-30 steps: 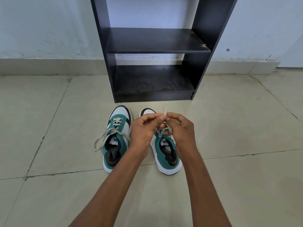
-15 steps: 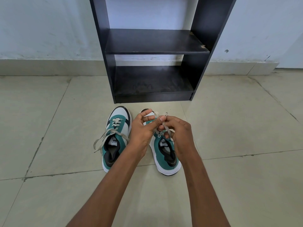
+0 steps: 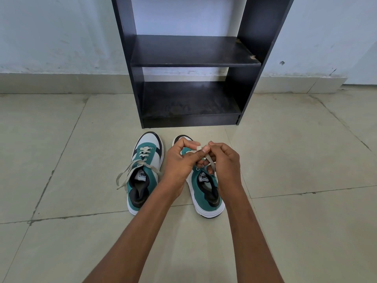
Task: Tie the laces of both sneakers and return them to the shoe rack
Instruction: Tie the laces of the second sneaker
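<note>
Two teal, white and black sneakers stand side by side on the tiled floor, toes toward the rack. The left sneaker has loose grey laces trailing off its left side. Over the right sneaker both hands meet. My left hand pinches a loop of the right sneaker's lace at thumb and forefinger. My right hand grips the same lace, a strand running down under its fingers. The hands hide the front half of that shoe. The black shoe rack stands just beyond, both shelves bare.
The rack backs onto a pale wall with a tiled skirting. Beige floor tiles with dark grout lines spread to both sides of the shoes and in front of the rack.
Both hands have kept working the right sneaker's lace, fingertips now pinched together higher above the shoe. The left sneaker and the rack have not moved.
</note>
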